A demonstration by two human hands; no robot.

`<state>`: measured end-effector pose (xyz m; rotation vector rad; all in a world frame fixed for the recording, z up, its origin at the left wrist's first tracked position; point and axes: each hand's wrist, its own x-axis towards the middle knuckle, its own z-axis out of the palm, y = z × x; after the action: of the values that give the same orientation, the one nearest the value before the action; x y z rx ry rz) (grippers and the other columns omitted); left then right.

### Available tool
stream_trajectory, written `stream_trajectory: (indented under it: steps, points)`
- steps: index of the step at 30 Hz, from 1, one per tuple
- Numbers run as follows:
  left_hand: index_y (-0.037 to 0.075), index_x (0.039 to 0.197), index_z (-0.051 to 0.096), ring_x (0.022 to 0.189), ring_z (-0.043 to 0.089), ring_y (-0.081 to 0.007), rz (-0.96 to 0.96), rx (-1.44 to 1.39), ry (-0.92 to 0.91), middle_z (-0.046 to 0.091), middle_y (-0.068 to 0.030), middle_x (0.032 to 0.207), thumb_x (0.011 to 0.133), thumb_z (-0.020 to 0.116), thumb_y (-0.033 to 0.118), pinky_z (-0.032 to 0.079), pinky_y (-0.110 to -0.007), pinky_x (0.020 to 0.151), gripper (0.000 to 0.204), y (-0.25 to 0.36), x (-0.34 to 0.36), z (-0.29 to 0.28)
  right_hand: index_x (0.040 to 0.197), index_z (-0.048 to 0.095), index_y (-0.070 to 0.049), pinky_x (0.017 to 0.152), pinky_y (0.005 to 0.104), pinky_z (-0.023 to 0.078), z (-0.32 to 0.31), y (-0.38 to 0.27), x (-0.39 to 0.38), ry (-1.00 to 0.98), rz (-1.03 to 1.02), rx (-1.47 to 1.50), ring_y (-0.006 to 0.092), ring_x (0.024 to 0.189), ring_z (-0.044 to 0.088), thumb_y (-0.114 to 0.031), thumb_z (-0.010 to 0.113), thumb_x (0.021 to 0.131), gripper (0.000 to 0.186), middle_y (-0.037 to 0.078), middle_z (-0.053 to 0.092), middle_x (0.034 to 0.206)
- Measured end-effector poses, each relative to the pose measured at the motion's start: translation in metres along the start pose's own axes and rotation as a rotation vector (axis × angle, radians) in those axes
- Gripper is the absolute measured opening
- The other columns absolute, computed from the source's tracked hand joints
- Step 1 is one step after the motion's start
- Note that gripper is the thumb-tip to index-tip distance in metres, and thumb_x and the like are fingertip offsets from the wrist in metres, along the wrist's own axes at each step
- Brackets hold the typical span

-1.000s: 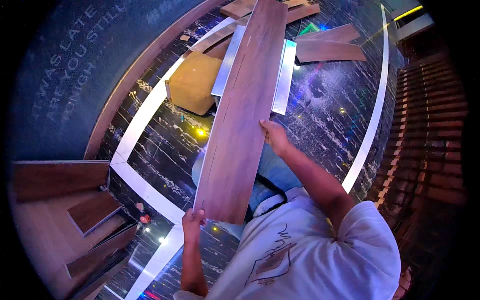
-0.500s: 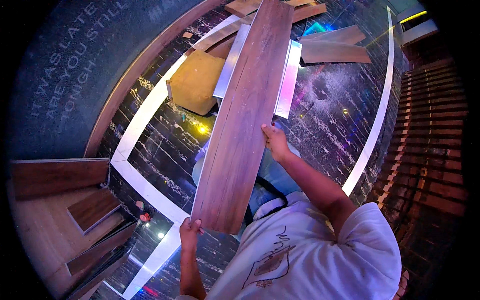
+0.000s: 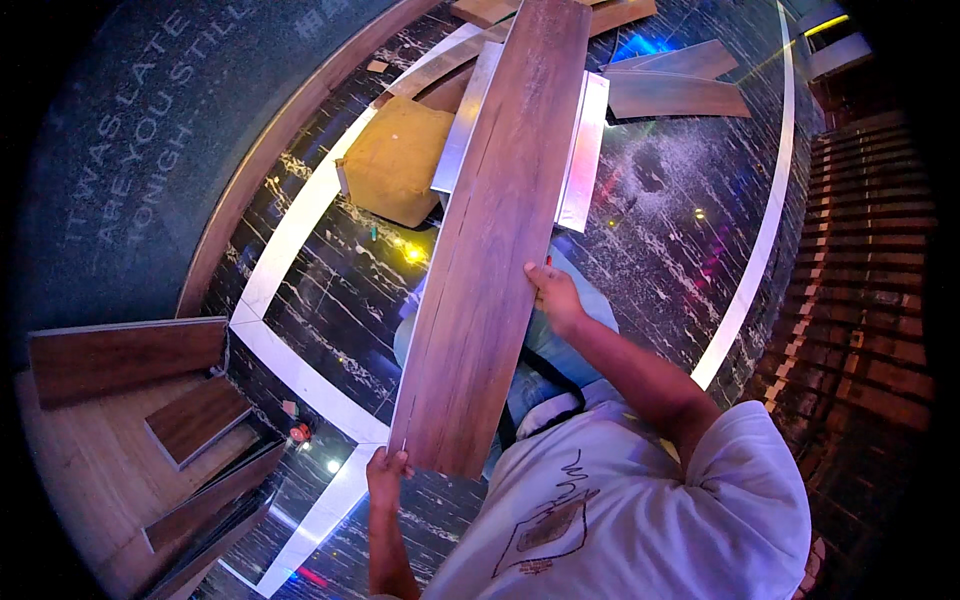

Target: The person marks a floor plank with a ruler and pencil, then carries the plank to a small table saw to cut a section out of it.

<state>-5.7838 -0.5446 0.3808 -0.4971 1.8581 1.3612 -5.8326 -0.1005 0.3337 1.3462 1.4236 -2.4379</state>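
Note:
A long brown wood-grain floor plank (image 3: 490, 240) lies lengthwise before me, its near end close to my body. A thin dark line runs along its length near the left side. My left hand (image 3: 386, 476) grips the plank's near left corner, thumb on top. On the right edge, about midway, my right hand (image 3: 556, 296) is closed round the plank, thumb on the top face and fingers hidden below. A small red tip shows beside that thumb; I cannot make out what it belongs to. Under the plank, a metallic support (image 3: 585, 160) sticks out on both sides.
A yellow-brown cushioned stool (image 3: 398, 160) stands left of the plank. Loose planks (image 3: 680, 92) lie at the far right, near pale dust on the dark marble floor (image 3: 650, 230). More boards (image 3: 130, 360) stand and lie at the near left. A slatted structure (image 3: 850, 270) borders the right.
The view has shifted slightly. Both hands keep nearly the same places on the plank, and a small red tip now shows beside my right thumb.

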Motion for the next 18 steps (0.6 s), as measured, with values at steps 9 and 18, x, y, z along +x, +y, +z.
stream_trajectory:
  steps: [9, 18]
  points:
    - [0.001, 0.087, 0.055, 0.056, 0.056, -0.0135, -0.014, -0.031, 0.018, 0.06, -0.0064, 0.069, 0.087, 0.064, 0.015, 0.046, -0.028, 0.053, 0.016, -0.01, -0.008, -0.008, 0.116, 0.058, 0.001, 0.084, 0.0338, 0.053, -0.007, 0.018, -0.003, -0.083, 0.034, 0.039, 0.0185, 0.094, 0.066, -0.037, 0.056, 0.096, 0.043, 0.009, 0.066, 0.105]
    - [0.002, 0.087, 0.055, 0.056, 0.055, -0.0131, -0.052, -0.038, 0.017, 0.058, -0.0051, 0.068, 0.087, 0.067, 0.018, 0.045, -0.027, 0.055, 0.02, -0.014, -0.013, -0.015, 0.11, 0.06, -0.002, 0.083, 0.0328, 0.05, -0.008, 0.0, 0.026, -0.039, 0.039, 0.137, 0.0176, 0.091, 0.064, -0.031, 0.058, 0.095, 0.033, 0.007, 0.066, 0.101]
